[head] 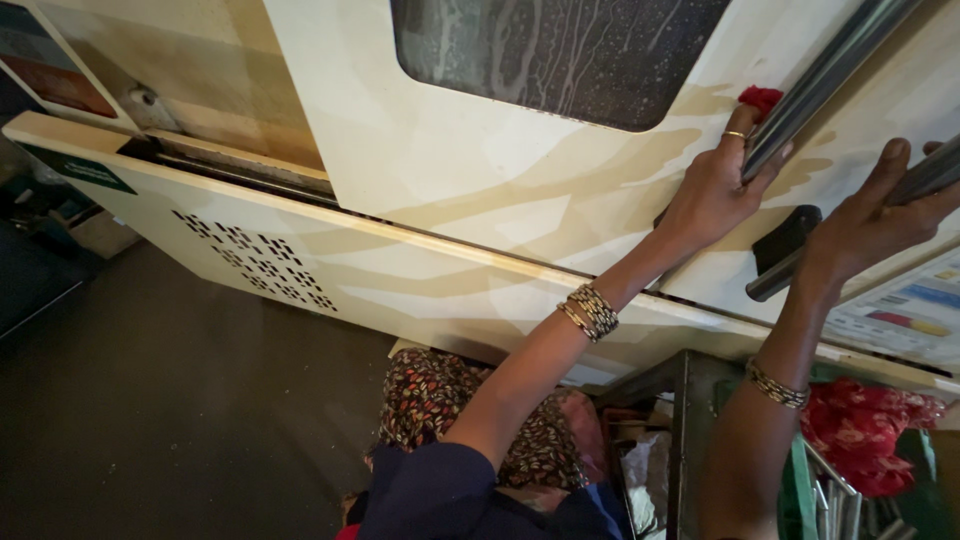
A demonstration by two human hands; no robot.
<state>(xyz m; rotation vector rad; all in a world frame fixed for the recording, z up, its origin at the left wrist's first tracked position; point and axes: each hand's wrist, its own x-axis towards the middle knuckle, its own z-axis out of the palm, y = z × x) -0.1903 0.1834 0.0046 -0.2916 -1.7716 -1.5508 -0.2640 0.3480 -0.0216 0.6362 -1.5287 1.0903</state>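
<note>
Steel rail [830,70] gripped by both hands (red cloth [760,98] above).

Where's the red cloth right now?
In the head view, the red cloth is at upper right, bunched under the left hand against the metal handrail on the cream door panel.

Both arms raised, hands [715,190] [865,225] gripping

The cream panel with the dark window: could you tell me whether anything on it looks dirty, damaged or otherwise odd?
Yes. The dark window is streaked with whitish drip marks, and broad tan wet-looking swathes cross the cream panel. The left hand presses a red cloth against the metal rail; the right hand grips the second rail. No damage shows.
</note>
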